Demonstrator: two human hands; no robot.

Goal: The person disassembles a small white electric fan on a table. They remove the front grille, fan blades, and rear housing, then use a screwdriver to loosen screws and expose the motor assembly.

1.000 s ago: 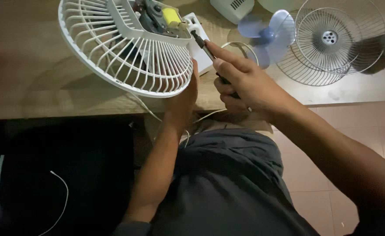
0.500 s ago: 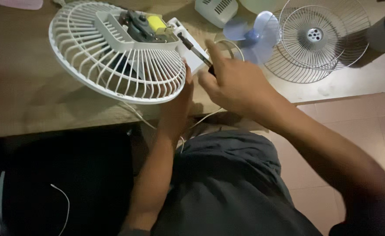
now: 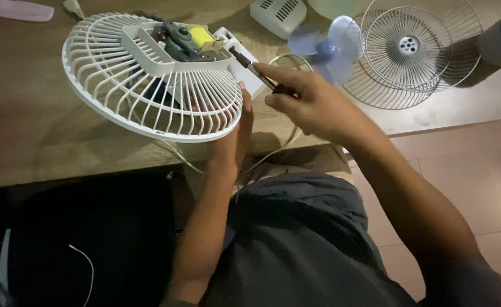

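Head view: the white rear fan grille (image 3: 148,85) is gripped at its rim by the left hand (image 3: 233,139), while the screwdriver (image 3: 256,69), pinched in the right hand (image 3: 313,105), should be kept square to the motor housing (image 3: 190,41).

- Dim, warm light falls from above onto the wooden table (image 3: 45,113).
- The white fan guard (image 3: 148,79) catches most of it and drops a soft shadow beneath.
- Under the table edge, near black.
- Slight softness throughout, grainy in the dark areas.
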